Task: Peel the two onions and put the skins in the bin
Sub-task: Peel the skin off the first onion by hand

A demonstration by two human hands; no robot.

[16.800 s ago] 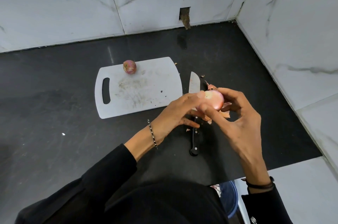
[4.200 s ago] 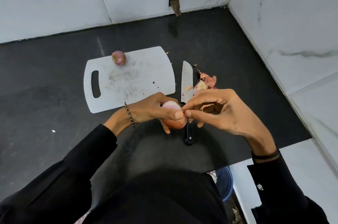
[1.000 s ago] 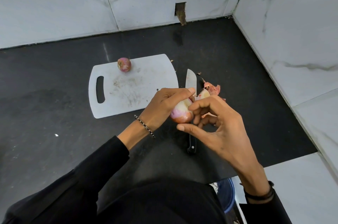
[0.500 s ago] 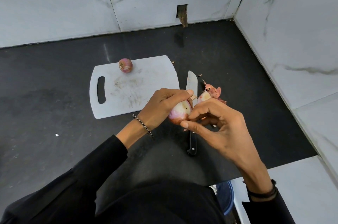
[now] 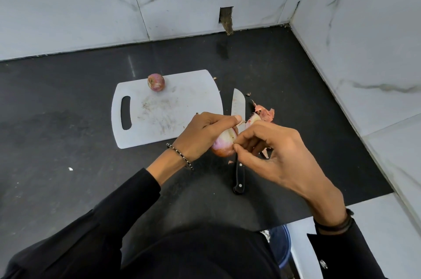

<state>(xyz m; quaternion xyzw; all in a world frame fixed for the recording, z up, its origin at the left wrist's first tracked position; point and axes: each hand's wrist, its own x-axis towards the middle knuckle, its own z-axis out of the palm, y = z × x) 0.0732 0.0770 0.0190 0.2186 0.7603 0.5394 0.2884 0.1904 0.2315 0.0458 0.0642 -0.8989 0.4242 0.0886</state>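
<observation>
The half-peeled pink-and-white onion (image 5: 224,144) hangs above the black stone counter (image 5: 68,119), cupped in my left hand (image 5: 200,135), fingers (image 5: 219,119) curled round it. It lies immediately left of my right hand (image 5: 275,155), whose thumb and forefinger pinch its near-right flank; I'd peel rightward.

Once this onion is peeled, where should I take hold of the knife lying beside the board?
Take the knife by its black handle, coming from your near side and above. It lies flat on the counter with the handle toward you and the tip pointing away.
</observation>
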